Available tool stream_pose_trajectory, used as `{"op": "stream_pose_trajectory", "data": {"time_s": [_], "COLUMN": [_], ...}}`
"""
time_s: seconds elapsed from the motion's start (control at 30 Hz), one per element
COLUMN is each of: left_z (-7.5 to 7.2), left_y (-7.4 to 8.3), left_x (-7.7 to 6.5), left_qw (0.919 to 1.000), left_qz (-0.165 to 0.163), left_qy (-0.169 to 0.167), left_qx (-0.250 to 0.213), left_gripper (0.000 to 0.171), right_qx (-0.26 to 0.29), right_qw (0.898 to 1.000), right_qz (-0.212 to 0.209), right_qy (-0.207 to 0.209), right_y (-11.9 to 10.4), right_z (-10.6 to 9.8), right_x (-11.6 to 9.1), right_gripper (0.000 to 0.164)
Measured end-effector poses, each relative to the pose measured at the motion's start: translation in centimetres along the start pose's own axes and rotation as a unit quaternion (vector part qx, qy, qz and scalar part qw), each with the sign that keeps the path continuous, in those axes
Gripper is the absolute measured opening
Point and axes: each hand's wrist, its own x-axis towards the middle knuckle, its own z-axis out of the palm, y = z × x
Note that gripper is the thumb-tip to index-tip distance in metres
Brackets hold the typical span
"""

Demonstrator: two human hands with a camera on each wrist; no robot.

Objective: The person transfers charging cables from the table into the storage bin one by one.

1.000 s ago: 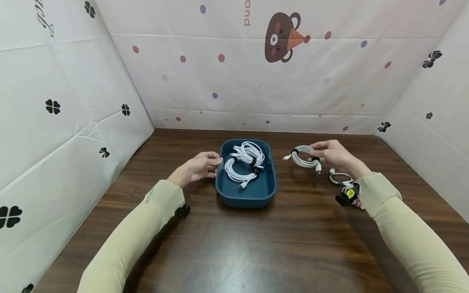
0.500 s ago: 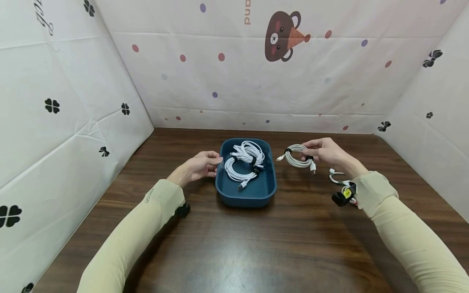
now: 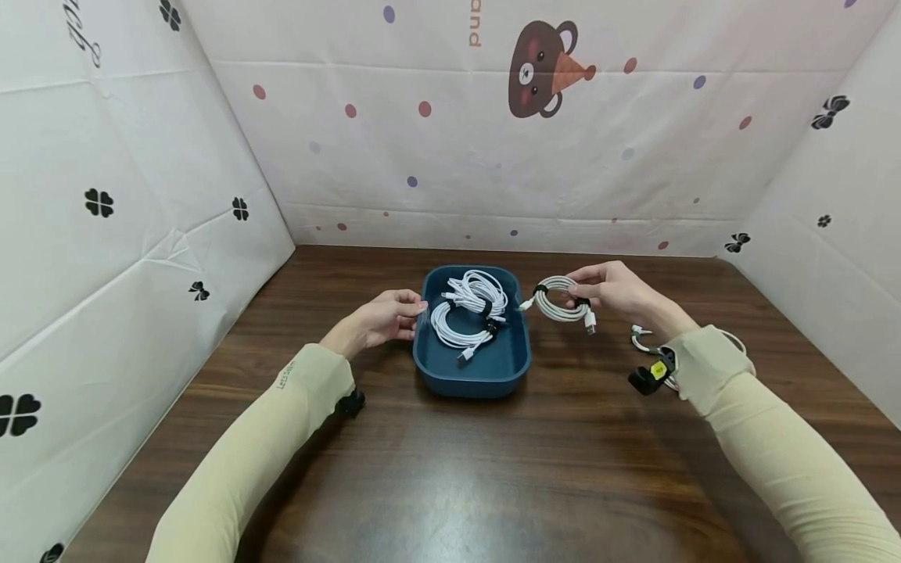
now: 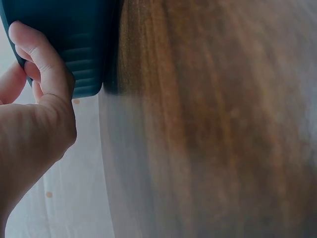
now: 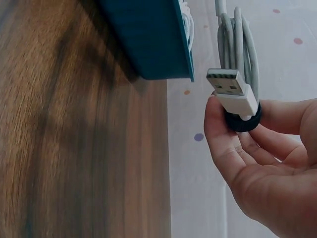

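Observation:
A dark blue plastic bin stands on the table, with coiled white USB cables inside, bound by black ties. My left hand grips the bin's left rim; the left wrist view has the thumb against the outer wall and other fingers at the edge. Just off the bin's right side, my right hand pinches a coiled, light-coloured USB cable by its black tie. In the right wrist view the USB-A plug points toward the camera. The cable's small end plug overlaps the bin's right rim in the head view.
Another white cable lies on the brown wood table, partly hidden behind the right wrist and sleeve. White printed cloth walls enclose the back and both sides.
My right hand has moved left with the coiled cable, bringing it from the open table to the bin's right edge. The left hand and the bin have stayed put.

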Motion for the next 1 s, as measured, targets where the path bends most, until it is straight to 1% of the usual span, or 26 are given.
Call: {"op": "stream_pose_trajectory", "data": {"time_s": [0.13, 0.47, 0.83, 1.0], "left_z": [0.0, 0.0, 0.1, 0.1], "left_y": [0.0, 0.1, 0.0, -0.1], "left_x": [0.0, -0.1, 0.1, 0.1], "left_qw": [1.0000, 1.0000, 1.0000, 1.0000], "left_qz": [-0.001, 0.000, -0.001, 0.002], "left_qy": [-0.001, 0.000, 0.006, 0.005], "left_qx": [-0.002, 0.004, 0.007, 0.008], "left_gripper": [0.010, 0.011, 0.012, 0.010], "right_qx": [-0.001, 0.008, 0.024, 0.021], "right_qw": [1.000, 0.999, 0.998, 0.997], "right_qz": [-0.013, -0.030, -0.040, -0.049], "right_qy": [-0.006, -0.023, -0.045, -0.055], "right_y": [-0.4, -1.3, -2.4, -3.0], "right_z": [0.3, 1.2, 2.8, 3.6], "right_x": [0.2, 0.5, 1.2, 1.4], "right_gripper": [0.040, 0.040, 0.037, 0.035]}}
